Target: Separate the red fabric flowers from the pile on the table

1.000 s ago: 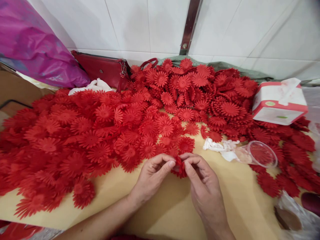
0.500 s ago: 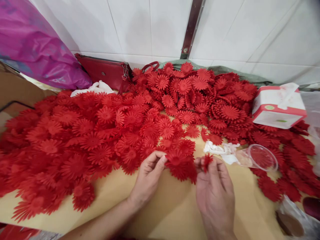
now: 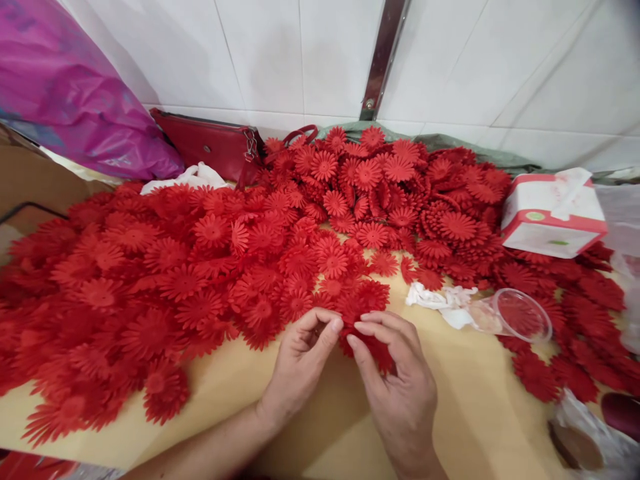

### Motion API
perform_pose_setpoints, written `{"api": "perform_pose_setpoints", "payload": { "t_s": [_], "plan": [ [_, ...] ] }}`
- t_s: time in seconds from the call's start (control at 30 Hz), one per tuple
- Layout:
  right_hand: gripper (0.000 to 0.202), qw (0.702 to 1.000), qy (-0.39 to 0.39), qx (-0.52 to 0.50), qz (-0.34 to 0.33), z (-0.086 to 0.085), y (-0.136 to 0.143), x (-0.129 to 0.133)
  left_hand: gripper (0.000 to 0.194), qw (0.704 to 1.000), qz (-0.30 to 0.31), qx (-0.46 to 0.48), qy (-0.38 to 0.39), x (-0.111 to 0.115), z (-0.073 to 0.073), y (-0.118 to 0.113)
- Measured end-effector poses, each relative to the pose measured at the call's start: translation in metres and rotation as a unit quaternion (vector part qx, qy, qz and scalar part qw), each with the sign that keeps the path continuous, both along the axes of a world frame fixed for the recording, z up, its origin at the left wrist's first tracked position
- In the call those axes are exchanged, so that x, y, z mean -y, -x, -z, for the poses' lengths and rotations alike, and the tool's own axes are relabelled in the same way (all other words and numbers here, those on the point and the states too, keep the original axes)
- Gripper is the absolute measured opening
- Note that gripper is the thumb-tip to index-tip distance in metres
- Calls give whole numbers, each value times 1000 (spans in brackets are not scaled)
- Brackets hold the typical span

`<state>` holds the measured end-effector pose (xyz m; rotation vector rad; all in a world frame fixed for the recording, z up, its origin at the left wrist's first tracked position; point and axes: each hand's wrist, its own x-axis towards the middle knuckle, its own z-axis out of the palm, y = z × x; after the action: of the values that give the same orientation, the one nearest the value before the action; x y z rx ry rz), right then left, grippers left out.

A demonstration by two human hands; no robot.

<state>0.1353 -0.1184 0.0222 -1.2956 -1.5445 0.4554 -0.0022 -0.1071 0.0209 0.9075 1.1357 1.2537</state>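
Note:
My left hand (image 3: 303,357) is closed, with thumb and forefinger pinched at the edge of a red artificial flower layer (image 3: 377,351) with long thin petals. My right hand (image 3: 400,380) faces it, thumb and fingertips apart by a small gap, close to the left fingertips. Its fingers cover part of the flower, and nothing shows gripped in them. Just beyond both hands lies a large heap of similar red flower pieces (image 3: 200,267), spreading left. A second pile of red flower pieces (image 3: 390,173) rises at the back.
A tissue box (image 3: 555,227) rests on red pieces at right. Nearby lie a clear plastic cup (image 3: 520,317) and crumpled tissue (image 3: 440,297). A red purse (image 3: 210,143) and purple bag (image 3: 80,93) stand by the tiled wall (image 3: 310,60). The tabletop (image 3: 470,413) is tan.
My right hand has moved left toward my left hand, and its fingers have spread. The small red piece seen in its fingers before no longer shows there. My left hand has barely shifted.

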Motion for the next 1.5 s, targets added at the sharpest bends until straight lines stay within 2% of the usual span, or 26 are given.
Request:
{"api": "perform_pose_setpoints", "payload": {
  "t_s": [0.2,0.33,0.43,0.57,0.7,0.8,0.87,1.0,1.1,1.3,1.4,1.5],
  "plan": [
    [10,1000,-1,-6,1,-1,-2,-2,24,997,38,68,14,1,4,-1],
    [10,999,17,-37,-21,-2,-3,-3,22,998,33,46,26,-1,3,0],
    [9,992,71,-100,-36,-4,-4,-3,24,999,37,25,27,-2,2,0],
    [15,964,164,-204,-51,-5,-5,-2,25,998,56,14,22,-3,0,1],
    [17,936,204,-278,-65,3,-8,-1,27,997,75,28,20,-4,-4,2],
    [16,904,235,-350,-71,10,-9,-1,27,996,69,44,19,-5,-3,3],
    [18,887,245,-387,-60,12,-9,-1,27,997,62,47,19,-5,1,3],
    [21,863,232,-449,5,11,-6,-3,26,997,52,51,17,-4,9,3],
    [22,845,237,-480,21,7,-6,-6,26,997,50,57,24,-3,13,3],
    [22,851,190,-480,92,7,-17,-12,28,990,-29,133,40,-7,18,2],
    [19,861,207,-457,78,10,-16,-11,27,987,-32,151,51,-8,16,2],
    [23,848,226,-475,66,9,-10,-9,27,983,-44,172,50,-9,13,1]
  ]
}}
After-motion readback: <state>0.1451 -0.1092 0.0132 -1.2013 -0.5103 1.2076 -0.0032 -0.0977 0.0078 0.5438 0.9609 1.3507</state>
